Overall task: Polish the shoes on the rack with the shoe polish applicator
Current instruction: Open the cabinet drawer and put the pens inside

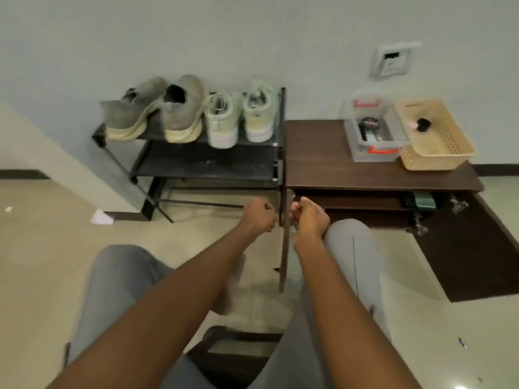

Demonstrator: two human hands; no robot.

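Two pairs of shoes stand on the top shelf of a black rack [210, 164]: a grey pair [157, 113] on the left and a pale green-white pair [241, 119] on the right. A clear plastic box [362, 153] on the brown table [331, 164] holds a black round polish tin [370, 124] and a white item. My left hand [258, 217] is curled into a fist in front of the rack's lower right corner, holding nothing that I can see. My right hand [309, 217] is also curled, resting by my right knee at the table's left edge.
A beige woven basket [449, 153] beside the clear box holds a small black object [423, 124] and something pink. The table's dark lower door [474, 254] hangs open to the right. A scrap of paper [101, 217] lies on the tiled floor. A wall socket [391, 60] sits above the table.
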